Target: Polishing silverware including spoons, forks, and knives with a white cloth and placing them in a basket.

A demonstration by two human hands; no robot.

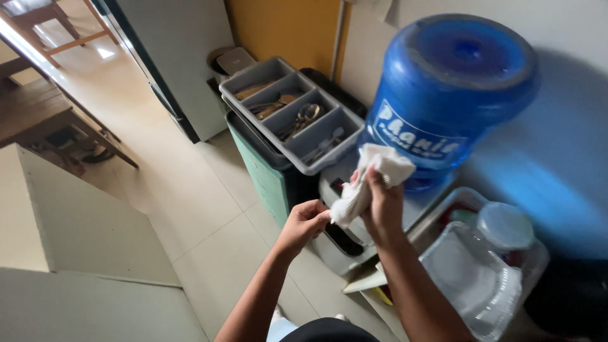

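hands: left (306, 223) pinches cloth's lower end; right (382, 201) grips its top
cloth (370, 180): white, crumpled
jug (451, 95): blue, upturned, behind cloth
tray (292, 114): grey, four compartments, cutlery inside

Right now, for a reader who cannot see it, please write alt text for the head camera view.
Two bare hands hold a white cloth, the right hand gripping its top and the left hand pinching its lower end. Behind them stand a blue water jug and a grey cutlery tray.

floor (209, 215): pale tiles
on it, 12 o'clock: green cabinet (266, 177) bearing grey cutlery tray (292, 117)
2 o'clock: water dispenser (354, 209) under blue bottle (453, 88)
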